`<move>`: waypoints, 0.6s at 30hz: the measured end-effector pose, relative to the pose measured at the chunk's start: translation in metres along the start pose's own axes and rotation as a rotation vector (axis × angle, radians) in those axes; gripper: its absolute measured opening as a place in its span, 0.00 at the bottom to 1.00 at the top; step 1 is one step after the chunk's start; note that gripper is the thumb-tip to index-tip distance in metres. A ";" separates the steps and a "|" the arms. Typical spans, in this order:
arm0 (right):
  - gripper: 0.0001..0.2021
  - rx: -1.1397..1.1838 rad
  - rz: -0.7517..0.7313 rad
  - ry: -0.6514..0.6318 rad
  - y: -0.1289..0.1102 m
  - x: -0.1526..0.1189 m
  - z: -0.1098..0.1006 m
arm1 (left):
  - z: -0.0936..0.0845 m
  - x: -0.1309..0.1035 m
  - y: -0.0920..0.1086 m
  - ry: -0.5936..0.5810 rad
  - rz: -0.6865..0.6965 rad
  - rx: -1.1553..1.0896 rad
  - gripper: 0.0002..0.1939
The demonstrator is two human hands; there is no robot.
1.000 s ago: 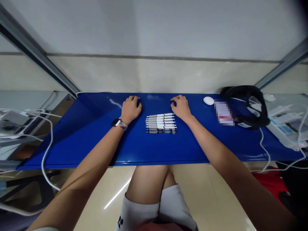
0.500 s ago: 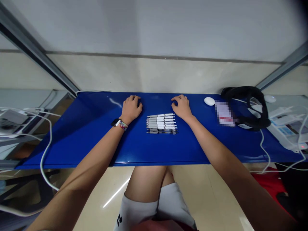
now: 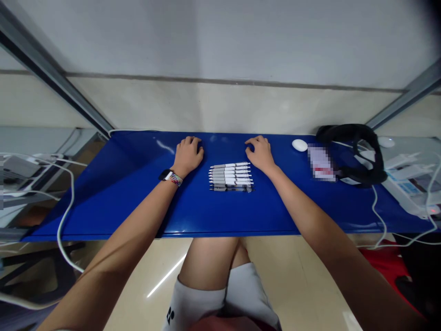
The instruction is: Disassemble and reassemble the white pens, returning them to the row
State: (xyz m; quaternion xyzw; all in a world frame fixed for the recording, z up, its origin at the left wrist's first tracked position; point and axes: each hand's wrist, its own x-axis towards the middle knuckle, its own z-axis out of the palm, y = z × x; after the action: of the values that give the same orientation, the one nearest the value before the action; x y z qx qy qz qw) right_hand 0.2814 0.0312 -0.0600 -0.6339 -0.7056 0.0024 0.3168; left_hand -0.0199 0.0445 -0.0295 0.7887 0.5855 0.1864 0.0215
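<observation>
Several pens (image 3: 230, 174) with grey grips and white barrels lie side by side on the blue table (image 3: 227, 216), tips pointing left. Nearest the front edge of this row is a darker, see-through pen (image 3: 230, 188). My left hand (image 3: 188, 155) rests on the table to the left of the pens, fingers apart and holding nothing. To their upper right, my right hand (image 3: 260, 152) also rests on the table, thumb and fingers apart, with nothing held. Neither hand touches the pens.
On the right lie a white oval object (image 3: 299, 145), a blurred flat item (image 3: 321, 162) and a black headset-like strap (image 3: 379, 161). White devices (image 3: 413, 184) and cables stand at the far right. A white cable (image 3: 65, 216) hangs at the left. A wall (image 3: 220, 105) rises behind.
</observation>
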 end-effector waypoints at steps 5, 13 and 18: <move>0.15 -0.006 0.009 -0.007 -0.001 0.000 -0.001 | 0.001 0.000 -0.001 -0.001 0.010 0.000 0.23; 0.14 0.025 0.009 0.000 -0.001 0.000 -0.001 | 0.001 0.000 -0.002 -0.007 0.006 0.008 0.23; 0.14 0.027 0.015 0.001 0.000 0.000 0.000 | 0.001 0.000 -0.001 -0.015 0.006 0.013 0.24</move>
State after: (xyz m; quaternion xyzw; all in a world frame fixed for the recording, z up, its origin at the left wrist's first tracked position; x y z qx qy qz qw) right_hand 0.2816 0.0312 -0.0596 -0.6348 -0.7004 0.0140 0.3260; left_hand -0.0204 0.0451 -0.0310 0.7918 0.5843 0.1770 0.0202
